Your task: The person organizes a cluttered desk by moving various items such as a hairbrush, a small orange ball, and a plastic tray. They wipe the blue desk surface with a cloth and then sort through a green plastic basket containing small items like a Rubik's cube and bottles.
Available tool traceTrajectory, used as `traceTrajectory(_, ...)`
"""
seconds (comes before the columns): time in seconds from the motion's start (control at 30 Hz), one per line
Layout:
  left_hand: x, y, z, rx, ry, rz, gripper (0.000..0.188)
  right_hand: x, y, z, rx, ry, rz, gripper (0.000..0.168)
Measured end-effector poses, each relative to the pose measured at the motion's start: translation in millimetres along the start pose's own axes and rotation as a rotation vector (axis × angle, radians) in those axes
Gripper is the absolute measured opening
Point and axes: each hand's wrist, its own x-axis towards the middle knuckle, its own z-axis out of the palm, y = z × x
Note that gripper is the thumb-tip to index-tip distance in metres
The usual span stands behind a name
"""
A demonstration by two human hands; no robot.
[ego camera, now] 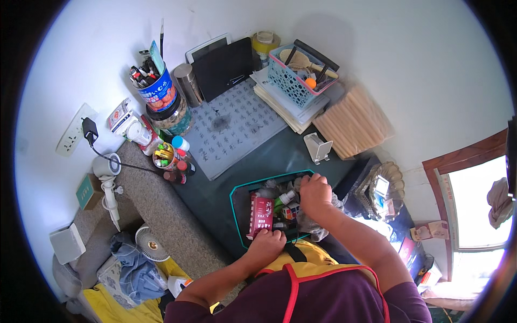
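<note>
A dark storage bin with a teal rim (233, 206) stands at the near edge of the desk, full of small things. My left hand (266, 245) curls over its near rim, by the lower end of a red carton (261, 216) with white writing. At the far right corner of the bin, my right hand (316, 194) is closed over the rim. A crumpled grey plastic bag (313, 227) bunches under and beside that hand. Between the hands lie a green bottle with a white cap (286, 198) and a puzzle cube (291, 210). My right fingertips are partly hidden.
A white phone stand (318, 148) and a wrapped stack of tan slats (353, 121) are behind the bin. A blue basket (291, 82) sits on papers. Small bottles (182, 167) stand left of a writing sheet (236, 125). A glass dish (387, 191) is at right.
</note>
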Motion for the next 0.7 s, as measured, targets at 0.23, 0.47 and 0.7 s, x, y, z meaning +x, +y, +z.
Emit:
traceTrajectory(0.23,4,3,0,0.049,0.061,0.010,0.008,14,11,3,-0.012,0.166,-0.161,0.027)
traceTrajectory(0.47,4,1,-1,0.068,0.004,0.018,0.006,26,-14,3,-0.137,-0.121,0.055,0.026)
traceTrajectory(0.7,4,2,2,0.023,0.032,0.000,0.004,-3,5,-30,0.159,-0.549,-0.028,0.024)
